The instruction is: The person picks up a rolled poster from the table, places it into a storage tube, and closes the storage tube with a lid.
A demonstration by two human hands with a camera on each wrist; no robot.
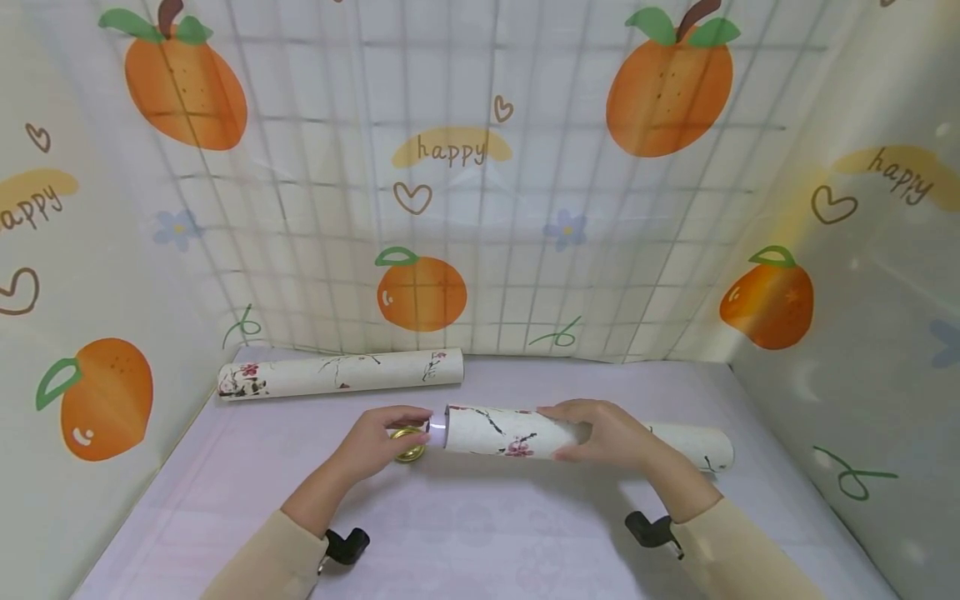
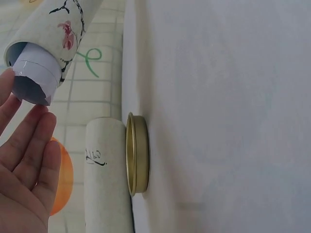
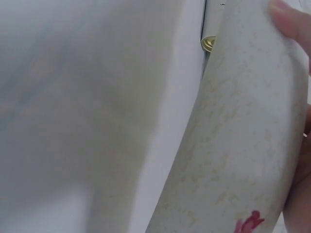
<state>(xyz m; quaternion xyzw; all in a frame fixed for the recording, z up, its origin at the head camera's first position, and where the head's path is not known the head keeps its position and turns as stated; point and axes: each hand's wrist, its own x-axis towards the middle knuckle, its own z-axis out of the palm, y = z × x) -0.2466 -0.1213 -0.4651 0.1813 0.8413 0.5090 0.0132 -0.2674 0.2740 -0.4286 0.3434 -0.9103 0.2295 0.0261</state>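
Note:
My right hand grips a cardboard tube printed with plum blossoms on off-white, held roughly level above the table. A rolled sheet of white paper sticks a short way out of the tube's open left end. With thumb and fingertips, my left hand pinches the edge of that roll. Below it a round gold metal lid stands on the table, partly hidden by the left fingers in the head view. In the right wrist view the tube fills much of the picture, fingers around its right side.
A second patterned tube lies along the back left of the table. A cloth printed with oranges hangs behind, over a wire grid, with more cloth at both sides.

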